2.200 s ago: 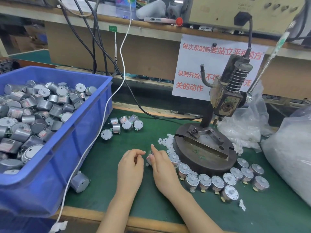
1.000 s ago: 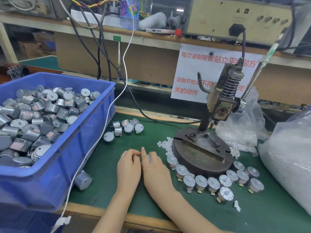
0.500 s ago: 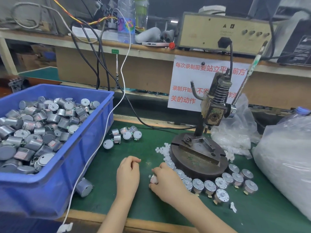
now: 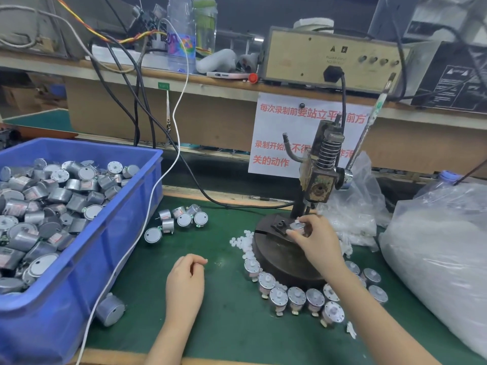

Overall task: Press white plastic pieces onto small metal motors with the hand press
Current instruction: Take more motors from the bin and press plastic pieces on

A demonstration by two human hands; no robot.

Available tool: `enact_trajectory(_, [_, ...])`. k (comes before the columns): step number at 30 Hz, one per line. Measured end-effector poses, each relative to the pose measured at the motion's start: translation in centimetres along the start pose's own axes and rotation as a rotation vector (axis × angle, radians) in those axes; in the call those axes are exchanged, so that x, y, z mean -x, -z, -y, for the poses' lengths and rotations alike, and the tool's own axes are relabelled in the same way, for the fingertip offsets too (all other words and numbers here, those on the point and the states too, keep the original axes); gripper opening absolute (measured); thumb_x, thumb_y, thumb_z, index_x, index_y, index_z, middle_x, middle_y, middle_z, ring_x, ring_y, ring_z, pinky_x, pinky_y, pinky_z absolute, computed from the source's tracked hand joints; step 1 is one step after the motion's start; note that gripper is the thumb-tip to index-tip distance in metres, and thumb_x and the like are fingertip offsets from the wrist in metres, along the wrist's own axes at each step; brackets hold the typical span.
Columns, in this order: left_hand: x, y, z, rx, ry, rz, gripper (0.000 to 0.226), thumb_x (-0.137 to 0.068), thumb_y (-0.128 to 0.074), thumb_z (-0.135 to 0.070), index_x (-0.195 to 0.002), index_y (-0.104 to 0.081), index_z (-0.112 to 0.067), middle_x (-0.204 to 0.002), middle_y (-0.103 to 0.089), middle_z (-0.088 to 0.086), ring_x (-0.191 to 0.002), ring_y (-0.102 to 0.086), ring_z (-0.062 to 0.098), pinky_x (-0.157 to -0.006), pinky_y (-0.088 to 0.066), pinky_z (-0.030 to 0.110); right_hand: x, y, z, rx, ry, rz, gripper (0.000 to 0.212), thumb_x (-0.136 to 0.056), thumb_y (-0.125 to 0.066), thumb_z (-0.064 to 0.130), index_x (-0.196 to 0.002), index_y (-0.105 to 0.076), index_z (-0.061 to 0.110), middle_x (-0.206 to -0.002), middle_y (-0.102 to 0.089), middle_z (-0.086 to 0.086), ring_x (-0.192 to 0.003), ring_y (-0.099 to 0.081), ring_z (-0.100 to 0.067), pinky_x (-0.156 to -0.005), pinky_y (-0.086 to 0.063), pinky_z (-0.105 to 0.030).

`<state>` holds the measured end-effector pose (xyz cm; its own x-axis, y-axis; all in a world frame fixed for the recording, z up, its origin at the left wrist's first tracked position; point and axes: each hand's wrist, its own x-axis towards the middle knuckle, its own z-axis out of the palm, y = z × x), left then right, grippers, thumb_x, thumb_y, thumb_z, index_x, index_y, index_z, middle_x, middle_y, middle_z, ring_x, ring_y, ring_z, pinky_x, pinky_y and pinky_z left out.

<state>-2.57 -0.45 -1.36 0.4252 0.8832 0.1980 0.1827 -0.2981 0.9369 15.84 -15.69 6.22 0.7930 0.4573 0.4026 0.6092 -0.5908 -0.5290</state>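
Note:
My right hand grips a small silver motor with a white plastic piece on top, holding it on the round dark base of the hand press, under the ram. My left hand rests on the green mat with fingers loosely curled, holding nothing that I can see. A little heap of white plastic pieces lies left of the press base. A curved row of motors with white pieces lines the front of the base.
A blue bin full of motors fills the left side, with a white cable draped over its edge. Loose motors lie beside it. Clear bags of white parts stand at right. The press lever rises to the upper right.
My right hand has lifted the motor from the mat in front of me and carried it up and right onto the press base. My left hand stayed on the mat.

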Motion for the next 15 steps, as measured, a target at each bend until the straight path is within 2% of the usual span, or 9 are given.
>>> enact_trajectory(6, [0.0, -0.1, 0.1, -0.012, -0.002, 0.002, 0.028, -0.087, -0.045, 0.002, -0.076, -0.063, -0.017, -0.086, -0.061, -0.003, -0.081, -0.056, 0.005, -0.065, -0.037, 0.014, -0.2, -1.4, -2.3, 0.146, 0.01, -0.081, 0.038, -0.083, -0.067, 0.034, -0.111, -0.063, 0.009, -0.106, -0.059, -0.009, -0.105, -0.045, -0.025, -0.089, -0.037, -0.034])
enact_trajectory(11, [0.0, -0.1, 0.1, 0.001, 0.008, 0.006, 0.029, -0.087, -0.045, 0.001, -0.076, -0.062, -0.019, -0.086, -0.061, -0.003, -0.084, -0.056, 0.006, -0.066, -0.038, 0.018, -1.1, -1.8, -2.7, 0.079, -0.008, -0.092, 0.038, -0.08, -0.072, 0.034, -0.104, -0.063, 0.007, -0.106, -0.056, -0.011, -0.103, -0.045, -0.027, -0.088, -0.035, -0.034])
enact_trajectory(15, [0.0, -0.1, 0.0, -0.004, 0.011, 0.007, 0.031, -0.087, -0.045, 0.002, -0.074, -0.061, -0.021, -0.086, -0.061, -0.005, -0.083, -0.056, 0.004, -0.065, -0.037, 0.014, -1.6, -2.2, -2.3, 0.061, -0.038, -0.079, 0.041, -0.078, -0.073, 0.039, -0.098, -0.057, 0.007, -0.104, -0.053, -0.01, -0.1, -0.048, -0.028, -0.085, -0.04, -0.036])
